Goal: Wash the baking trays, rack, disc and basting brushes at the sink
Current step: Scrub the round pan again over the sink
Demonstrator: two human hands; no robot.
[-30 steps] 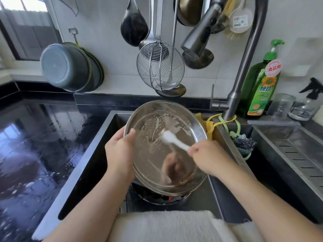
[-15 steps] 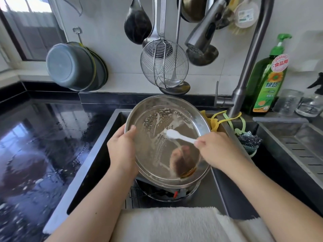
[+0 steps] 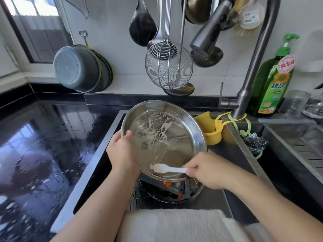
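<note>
A round steel baking tray (image 3: pixel 176 130) is tilted toward me over the sink (image 3: pixel 232 154), streaked with soap foam. My left hand (image 3: pixel 122 152) grips its left rim, thumb inside. My right hand (image 3: pixel 208 170) pinches the handle of a white brush (image 3: pixel 166 169), whose head lies against the tray's lower inside edge. Under the tray, in the sink, lie a wire rack (image 3: pixel 138 194) and another round pan holding items with orange parts (image 3: pixel 174 191); most of these are hidden.
The faucet (image 3: pixel 251 70) rises at right with its spray head above the tray. A green soap bottle (image 3: pixel 274 81), yellow cup (image 3: pixel 211 131) and steel scourer (image 3: pixel 255 142) sit right of the tray. Utensils hang on the wall. A white towel (image 3: pixel 174 224) drapes the near edge. Wet black counter lies left.
My right hand has swept the brush from the tray's middle down to its lower edge. The foam streaks are now uncovered. My left hand keeps its hold on the rim.
</note>
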